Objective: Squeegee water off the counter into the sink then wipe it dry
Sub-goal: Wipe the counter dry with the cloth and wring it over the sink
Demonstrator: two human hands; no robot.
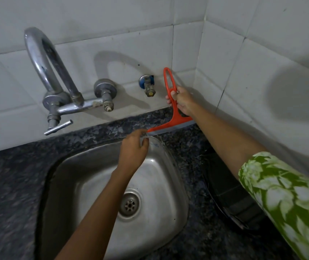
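An orange squeegee (pixel 170 117) stands with its looped handle up and its grey blade down on the dark speckled counter (pixel 189 147), just behind the steel sink (pixel 161 184). My right hand (pixel 181 102) grips the handle near the tiled back wall. My left hand (pixel 134 149) reaches over the sink's far rim and pinches the left end of the blade between thumb and fingers.
A chrome tap (pixel 56 76) with a curved spout juts from the wall at the left, and a small valve (pixel 149 85) sits beside the squeegee handle. A dark cloth or mat (pixel 228 188) lies on the counter right of the sink. Tiled walls meet in the right corner.
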